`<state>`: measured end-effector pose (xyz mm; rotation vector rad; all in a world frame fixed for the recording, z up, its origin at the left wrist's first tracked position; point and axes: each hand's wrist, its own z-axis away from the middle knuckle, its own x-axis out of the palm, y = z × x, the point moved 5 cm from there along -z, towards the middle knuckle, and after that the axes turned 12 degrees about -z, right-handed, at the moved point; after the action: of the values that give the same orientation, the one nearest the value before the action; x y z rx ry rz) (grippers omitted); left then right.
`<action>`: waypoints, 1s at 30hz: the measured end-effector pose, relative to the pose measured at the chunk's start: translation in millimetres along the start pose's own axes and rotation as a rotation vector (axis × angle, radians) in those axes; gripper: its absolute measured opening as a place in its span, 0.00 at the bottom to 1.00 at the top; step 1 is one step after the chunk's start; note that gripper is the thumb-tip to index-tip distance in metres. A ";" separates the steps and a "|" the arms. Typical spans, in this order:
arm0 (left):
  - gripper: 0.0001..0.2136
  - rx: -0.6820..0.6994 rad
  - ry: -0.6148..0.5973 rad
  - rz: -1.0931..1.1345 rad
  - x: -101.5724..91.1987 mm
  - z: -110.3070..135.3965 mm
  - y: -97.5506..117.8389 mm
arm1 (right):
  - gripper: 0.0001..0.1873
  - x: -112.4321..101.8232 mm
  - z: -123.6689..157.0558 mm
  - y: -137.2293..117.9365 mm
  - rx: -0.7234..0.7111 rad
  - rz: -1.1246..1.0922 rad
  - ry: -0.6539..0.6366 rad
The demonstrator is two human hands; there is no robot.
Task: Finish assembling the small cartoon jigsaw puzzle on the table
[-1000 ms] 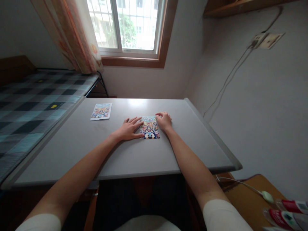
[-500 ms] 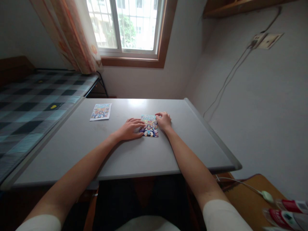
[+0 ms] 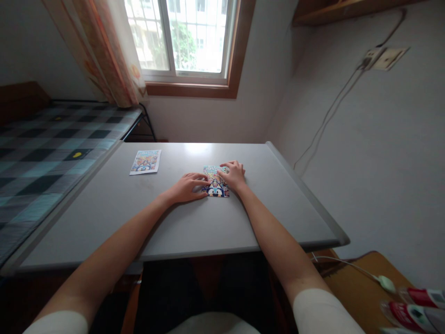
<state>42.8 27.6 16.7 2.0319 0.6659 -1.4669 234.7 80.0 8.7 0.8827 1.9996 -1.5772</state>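
A small colourful picture card (image 3: 214, 182) lies near the middle of the grey table (image 3: 181, 222). My left hand (image 3: 187, 186) rests on the card's left edge, fingers bent over it and pressing down. My right hand (image 3: 232, 175) lies on the card's right side, fingers spread loosely across its upper part. Both hands hold the card flat against the table. A second, similar card (image 3: 146, 161) lies apart at the far left of the table, touched by neither hand.
A bed with a checked blue cover (image 3: 41, 153) stands against the table's left side. Behind the table are a window (image 3: 184, 37) and a curtain (image 3: 104, 51). A wooden stool (image 3: 361, 283) with a white cable and red-capped items (image 3: 413, 306) stands at the lower right.
My left hand's fingers have curled and slid rightwards onto the card. My right hand has moved left over the card's upper right part. The card has shifted slightly away from me.
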 end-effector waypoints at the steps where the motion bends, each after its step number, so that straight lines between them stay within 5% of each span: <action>1: 0.19 -0.001 0.005 0.002 0.5 0.0 -0.7 | 0.19 0.3 0.6 -0.6 -0.003 0.009 -0.015; 19: 0.20 0.024 0.036 0.095 -2.7 -1.3 -1.4 | 0.22 3.4 2.4 -1.3 -0.011 0.069 -0.059; 26: 0.17 -0.104 0.186 0.129 -1.1 -2.0 -13.9 | 0.28 6.8 6.4 -6.3 -0.074 0.154 -0.136; 30: 0.16 -0.089 0.141 0.073 0.2 -2.0 -15.1 | 0.31 4.0 5.8 -6.5 -0.098 0.196 -0.162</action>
<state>34.2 40.0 15.0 2.0817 0.6935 -1.2396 227.0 74.2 9.0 0.8552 1.8028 -1.3844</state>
